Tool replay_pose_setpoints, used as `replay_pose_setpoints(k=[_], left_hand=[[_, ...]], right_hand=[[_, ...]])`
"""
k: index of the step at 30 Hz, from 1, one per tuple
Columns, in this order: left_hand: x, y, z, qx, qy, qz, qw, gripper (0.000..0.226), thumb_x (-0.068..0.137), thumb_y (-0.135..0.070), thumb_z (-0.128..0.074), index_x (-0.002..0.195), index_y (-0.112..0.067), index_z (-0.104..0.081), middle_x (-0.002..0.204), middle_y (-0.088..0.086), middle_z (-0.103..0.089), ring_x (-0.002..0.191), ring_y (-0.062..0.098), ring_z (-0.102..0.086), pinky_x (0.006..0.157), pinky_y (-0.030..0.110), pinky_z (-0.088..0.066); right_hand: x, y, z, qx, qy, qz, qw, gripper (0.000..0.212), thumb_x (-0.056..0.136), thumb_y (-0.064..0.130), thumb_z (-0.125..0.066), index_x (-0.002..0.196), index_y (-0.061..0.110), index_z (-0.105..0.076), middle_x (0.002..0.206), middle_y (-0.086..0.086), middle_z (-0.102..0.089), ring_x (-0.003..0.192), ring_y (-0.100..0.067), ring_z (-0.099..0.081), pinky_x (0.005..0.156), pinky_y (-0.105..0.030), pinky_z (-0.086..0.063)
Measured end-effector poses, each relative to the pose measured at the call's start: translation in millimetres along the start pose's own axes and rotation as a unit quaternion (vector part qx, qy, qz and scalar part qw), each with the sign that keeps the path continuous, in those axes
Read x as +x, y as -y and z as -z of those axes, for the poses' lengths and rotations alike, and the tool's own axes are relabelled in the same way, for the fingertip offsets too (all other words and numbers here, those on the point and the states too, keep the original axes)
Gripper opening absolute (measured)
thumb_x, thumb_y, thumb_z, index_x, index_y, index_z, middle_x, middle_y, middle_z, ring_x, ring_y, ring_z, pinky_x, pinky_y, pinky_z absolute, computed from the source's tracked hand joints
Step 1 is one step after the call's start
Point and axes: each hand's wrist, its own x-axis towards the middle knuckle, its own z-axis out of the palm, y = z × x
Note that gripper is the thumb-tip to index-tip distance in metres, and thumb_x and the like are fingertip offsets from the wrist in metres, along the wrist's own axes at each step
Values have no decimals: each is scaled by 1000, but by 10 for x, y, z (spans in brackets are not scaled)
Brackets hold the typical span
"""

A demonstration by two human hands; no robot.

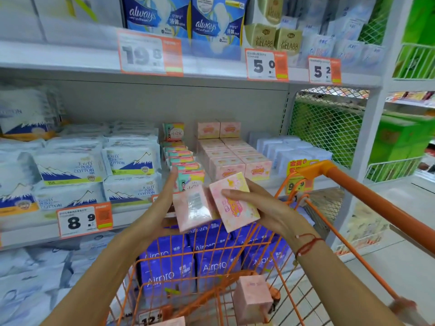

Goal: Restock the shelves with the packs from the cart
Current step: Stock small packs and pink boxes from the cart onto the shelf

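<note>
Supermarket shelving filled the head view before you, its middle tier stocked with white cotton packs, a narrow row of Kotex packs and a block of pink boxes behind orange price tags. Above the orange cart, your right hand curled its fingers round a pink patterned pack, while your left hand, fingers straight and pressed together, lay flat against a second pink pack that touched the first. Purple Airpro packs and another pink box sat in the cart.
</note>
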Motion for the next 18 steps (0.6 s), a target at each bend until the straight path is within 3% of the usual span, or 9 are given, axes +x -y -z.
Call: replay_pose_setpoints(k=[2, 4, 6, 9, 14, 18], left_hand=[[-27, 18, 27, 15, 31, 7, 999, 75, 59, -83, -56, 115, -33, -62, 101, 1, -73, 97, 21, -68, 77, 37, -56], [-12, 32, 0, 24, 50, -2, 998, 68, 53, -64, -77, 109, -26, -67, 94, 0, -75, 92, 19, -70, 80, 36, -55], [-12, 8, -35, 3, 69, -14, 997, 70, 44, -47, -79, 107, -19, -70, 100, 5, -74, 92, 18, -69, 79, 33, -55], [15, -58, -8, -34, 90, -42, 994, 65, 46, -40, -78, 106, -16, -71, 105, 7, -73, 94, 17, -68, 79, 31, -54], [103, -309, 55, 13, 27, -105, 994, 60, 41, -44, -74, 96, -22, -75, 96, 6, -74, 89, 20, -66, 76, 28, -49], [246, -662, 24, 100, -27, -171, 980, 54, 57, -34, -82, 109, -28, -69, 97, 0, -74, 92, 16, -68, 73, 21, -48]], right_hand=[[38, 155, -1, -74, 3, -6, 997, 35, 79, 13, -73, 112, 16, -60, 103, -8, -71, 85, -18, -68, 70, -27, -57], [66, 356, -4, -124, 44, -20, 991, 22, 80, 15, -71, 100, 19, -64, 93, -4, -72, 81, -17, -68, 73, -30, -56], [74, 560, -23, -159, 83, -39, 983, 13, 82, 18, -68, 94, 18, -65, 91, -4, -72, 82, -19, -67, 82, -35, -52], [110, 821, 12, -187, 85, -43, 978, 25, 77, 27, -69, 98, 15, -65, 100, -8, -69, 90, -22, -63, 90, -38, -47], [299, 1013, 313, -159, 47, -64, 984, 7, 85, 21, -64, 81, 16, -64, 70, 2, -71, 59, -9, -65, 60, -22, -53], [542, 945, 580, -202, -28, -62, 977, 14, 80, 23, -72, 83, 15, -62, 71, -1, -68, 61, -13, -61, 60, -25, -48]])
